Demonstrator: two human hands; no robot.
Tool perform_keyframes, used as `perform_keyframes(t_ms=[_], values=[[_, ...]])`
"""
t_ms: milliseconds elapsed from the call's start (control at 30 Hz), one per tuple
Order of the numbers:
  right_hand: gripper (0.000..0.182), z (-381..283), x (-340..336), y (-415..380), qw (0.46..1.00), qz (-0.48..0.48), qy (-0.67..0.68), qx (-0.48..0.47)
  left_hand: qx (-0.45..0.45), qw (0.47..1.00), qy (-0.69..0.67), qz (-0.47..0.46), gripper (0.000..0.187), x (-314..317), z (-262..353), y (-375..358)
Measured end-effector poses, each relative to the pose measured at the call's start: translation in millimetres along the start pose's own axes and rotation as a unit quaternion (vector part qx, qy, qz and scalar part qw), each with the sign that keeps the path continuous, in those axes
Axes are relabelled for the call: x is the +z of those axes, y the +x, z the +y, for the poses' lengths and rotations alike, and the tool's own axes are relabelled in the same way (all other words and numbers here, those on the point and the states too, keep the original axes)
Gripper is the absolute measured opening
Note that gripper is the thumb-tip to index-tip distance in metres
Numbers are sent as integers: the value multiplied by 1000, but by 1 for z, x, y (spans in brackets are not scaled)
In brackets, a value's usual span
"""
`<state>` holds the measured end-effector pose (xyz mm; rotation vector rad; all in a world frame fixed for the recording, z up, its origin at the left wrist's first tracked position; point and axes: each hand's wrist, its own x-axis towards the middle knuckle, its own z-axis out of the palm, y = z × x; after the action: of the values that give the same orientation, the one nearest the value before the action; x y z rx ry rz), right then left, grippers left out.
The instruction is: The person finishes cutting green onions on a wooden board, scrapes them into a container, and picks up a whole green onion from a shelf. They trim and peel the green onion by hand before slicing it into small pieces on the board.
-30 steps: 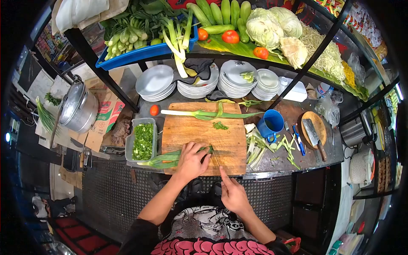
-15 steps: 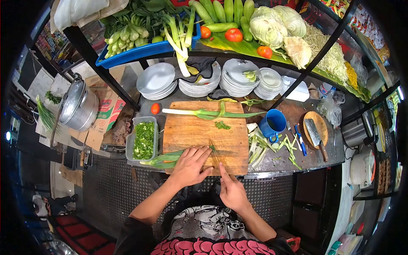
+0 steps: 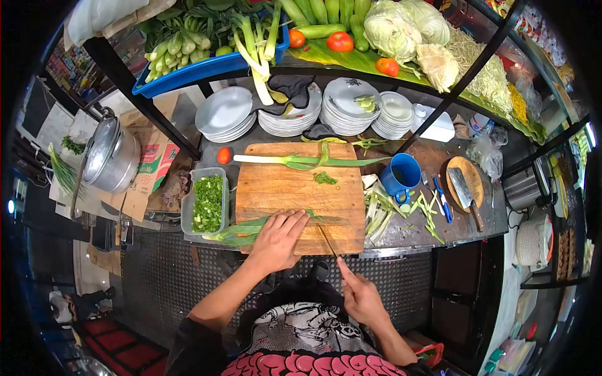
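Note:
My left hand (image 3: pixel 278 241) lies closed over a leek (image 3: pixel 238 234) at the near left of the wooden cutting board (image 3: pixel 276 188). The leek's pale end sticks out past the board's left edge, and its green tips show beyond my fingers. In my right hand (image 3: pixel 362 299) is a knife (image 3: pixel 328 240), index finger along its back, the narrow blade slanting over the near edge of the board, apart from the leek. A second leek (image 3: pixel 257 159) lies across the far end of the board. A small heap of chopped greens (image 3: pixel 325 178) sits just in front of it.
Left of the board stands a plastic tub (image 3: pixel 185 207) of chopped greens, with a tomato (image 3: pixel 224 155) behind. To the right are trimmings (image 3: pixel 379 210), a blue mug (image 3: pixel 406 169) and a cleaver (image 3: pixel 463 190) on a round board. Stacked plates (image 3: pixel 226 113) line the back.
The knife and my right hand have moved right and toward me, away from my left hand. My left hand stays on the leek. The whole view has shifted slightly.

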<state>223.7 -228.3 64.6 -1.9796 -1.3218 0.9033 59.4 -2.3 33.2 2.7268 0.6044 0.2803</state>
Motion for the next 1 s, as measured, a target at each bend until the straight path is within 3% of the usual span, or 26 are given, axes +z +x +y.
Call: perform_keyframes(t_ms=[367,667,800,1000], values=[[68,7,32,46,993,66,-3,-93,-2,1000,-7,28,96,7,-2,-1],[65,-10,24,15,998,33,-46,-4,-14,1000,-8,13,95,4,0,0],[62,-6,11,-6,1000,4,16,16,-11,1000,-5,16,95,5,-1,0],[67,5,31,32,994,63,39,-86,-10,999,-34,32,94,9,-4,-2]])
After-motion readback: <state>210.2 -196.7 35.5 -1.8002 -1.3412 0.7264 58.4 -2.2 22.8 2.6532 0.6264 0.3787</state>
